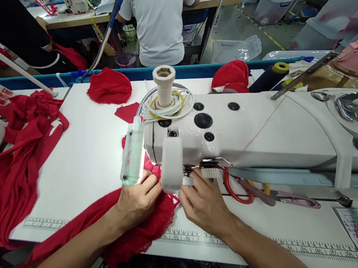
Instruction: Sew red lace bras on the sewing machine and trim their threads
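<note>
My two hands meet the work in the middle of the frame, under the head of the sewing machine (262, 130). The red cloth (155, 225) lies in the lower middle of the frame, its lacy edge between my hands and its long tail running down toward the lower left, partly covered by my left forearm.

My left hand (136, 200) rests on this cloth with fingers bent; the lamp (134, 157) and the machine cover some fingertips, so I cannot tell whether they pinch or only press. My right hand (205, 200) is curled just beside the cloth's edge, its fingertips lost behind the knobs (210, 172), and I cannot tell whether it grips anything. The needle is hidden from me too.

The ruler marks (187, 237) on the counter (81, 153) disappear beneath the cloth and my arms. A red heap (22, 134) at the left is too tangled to separate into pieces. Right of centre, a pink-handled tool (257, 192) is partly covered by a red loop (242, 200). The paper (350, 224) at the right edge is cut off and unreadable. At the top, a person in a white shirt (161, 17) shows without a head.
</note>
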Tool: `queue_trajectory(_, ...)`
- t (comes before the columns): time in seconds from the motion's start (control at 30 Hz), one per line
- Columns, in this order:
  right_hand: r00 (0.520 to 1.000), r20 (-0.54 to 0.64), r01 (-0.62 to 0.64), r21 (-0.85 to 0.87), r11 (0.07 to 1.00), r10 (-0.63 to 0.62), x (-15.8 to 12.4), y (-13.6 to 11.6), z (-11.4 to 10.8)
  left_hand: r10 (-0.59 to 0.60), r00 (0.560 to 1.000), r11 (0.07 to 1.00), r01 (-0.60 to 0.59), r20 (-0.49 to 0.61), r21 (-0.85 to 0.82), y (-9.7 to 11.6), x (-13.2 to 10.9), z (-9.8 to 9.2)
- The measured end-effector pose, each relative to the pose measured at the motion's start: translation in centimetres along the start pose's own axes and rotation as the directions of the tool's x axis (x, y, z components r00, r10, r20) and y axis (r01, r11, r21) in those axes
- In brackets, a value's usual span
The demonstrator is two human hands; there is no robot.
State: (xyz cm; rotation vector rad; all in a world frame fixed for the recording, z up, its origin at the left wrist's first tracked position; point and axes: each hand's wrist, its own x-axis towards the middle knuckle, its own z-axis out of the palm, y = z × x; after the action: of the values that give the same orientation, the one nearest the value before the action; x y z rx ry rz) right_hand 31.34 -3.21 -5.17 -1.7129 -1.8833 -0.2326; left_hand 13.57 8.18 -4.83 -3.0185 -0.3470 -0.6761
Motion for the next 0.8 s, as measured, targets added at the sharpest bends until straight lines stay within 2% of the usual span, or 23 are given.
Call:
queue_trajectory(0.2,1.0,0.027,0.007,0.03,1.0,-0.008,0.0,0.2,0.3,0.004,1.0,1.0,-0.004,0.011,0.009,0.0,0.0,0.2)
queue_trajectory(0.37,0.99,0.133,0.068,-0.092,0.994,-0.055,0.2,-0.2,0.4,0.015,1.0,1.0,-0.015,0.002,0.003,-0.1,0.1,-0.4)
queue_trajectory(0.53,0.972,0.216,0.121,-0.115,0.986,-0.095,0.5,-0.1,0.1,0.024,0.993,1.0,-0.022,0.12,-0.019,-0.3,-0.4,-1.5)
queue_trajectory(0.63,0.96,0.252,0.151,-0.094,0.984,-0.123,0.9,0.4,0.1,0.001,0.993,1.0,0.002,0.119,-0.026,-0.2,-0.8,-1.5)
queue_trajectory(0.8,0.972,0.174,0.178,-0.097,0.979,-0.159,1.0,0.8,0.7,-0.022,0.999,0.999,0.023,0.05,-0.024,0.1,-1.1,-0.7)
